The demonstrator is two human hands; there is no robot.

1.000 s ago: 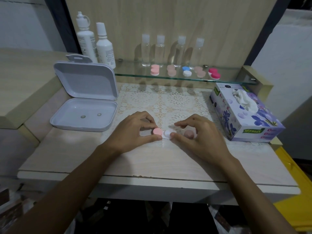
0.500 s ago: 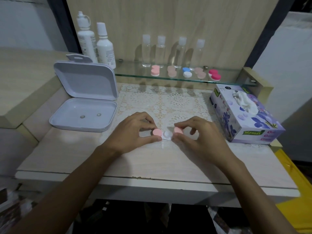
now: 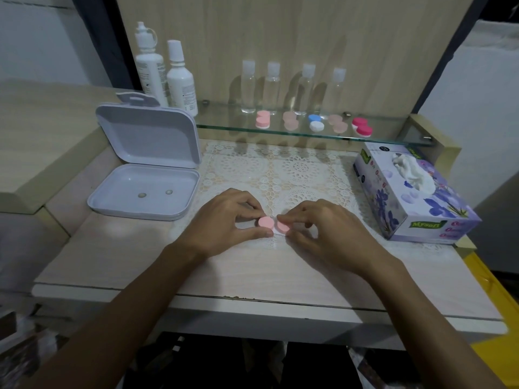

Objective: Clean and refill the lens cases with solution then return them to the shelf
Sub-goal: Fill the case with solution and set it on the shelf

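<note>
tray: a grey tray (image 3: 141,197) with its lid up lies well left of the case; two small roundish bits sit in it, too small to tell what they are. A knock from the left forearm could jolt it and send them off.
solution bottles: two white bottles (image 3: 165,77) stand behind and left of the case, at the shelf's left end. Both are tall and narrow, so a hasty reach would likely tip them.
left hand: the left hand (image 3: 224,220) has finger and thumb curled tight on the case's left pink cap, a narrow pinch.
case: the lens case (image 3: 273,224) sits on the lace mat, between the two hands, both pink caps on it.
right hand: the right hand (image 3: 323,231) pinches the right cap the same way. If that cap goes on crooked or loose, I judge solution would leak once the case is carried; twisting too hard could skid the case over the lace.
shelf: the glass shelf (image 3: 219,125) runs behind the case, above the mat, holding four clear bottles and five other cases. The free spots are tight, so setting this one back may nudge a neighbour off the front edge.
tissue box: the box (image 3: 407,197) stands right of the case, near the right elbow's path.
</note>
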